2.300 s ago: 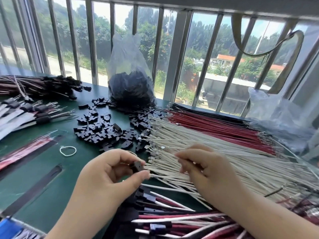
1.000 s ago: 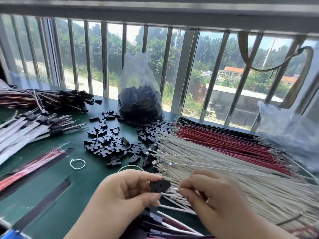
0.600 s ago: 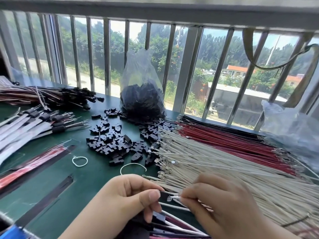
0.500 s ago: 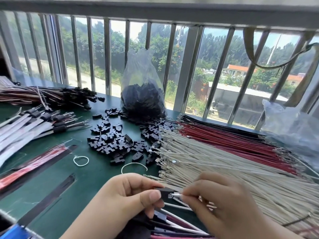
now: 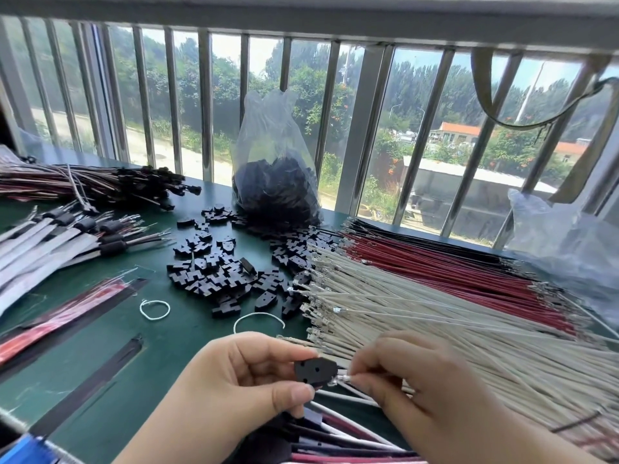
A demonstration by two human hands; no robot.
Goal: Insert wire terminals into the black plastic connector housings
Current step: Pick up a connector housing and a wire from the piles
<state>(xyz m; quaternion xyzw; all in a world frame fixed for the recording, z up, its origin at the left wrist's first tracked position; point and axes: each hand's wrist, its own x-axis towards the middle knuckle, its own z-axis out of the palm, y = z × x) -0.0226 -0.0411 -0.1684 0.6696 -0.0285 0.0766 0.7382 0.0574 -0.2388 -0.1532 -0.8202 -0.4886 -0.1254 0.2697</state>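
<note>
Left hand [image 5: 248, 380] pinches one black connector housing [image 5: 315, 370] above the green tabletop [image 5: 100, 356], holed face now turned up to camera; half a second earlier it showed edge-on. Right hand [image 5: 412, 386] pinches a white wire, its metal terminal [image 5: 340, 380] touching the housing's right edge. Terminal looks not yet seated, realignment under way. White wire stock [image 5: 435, 316] just beyond

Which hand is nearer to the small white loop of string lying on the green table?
Left. The left hand is below and right of the white loop; the right hand is farther right, beyond the left hand.
</note>
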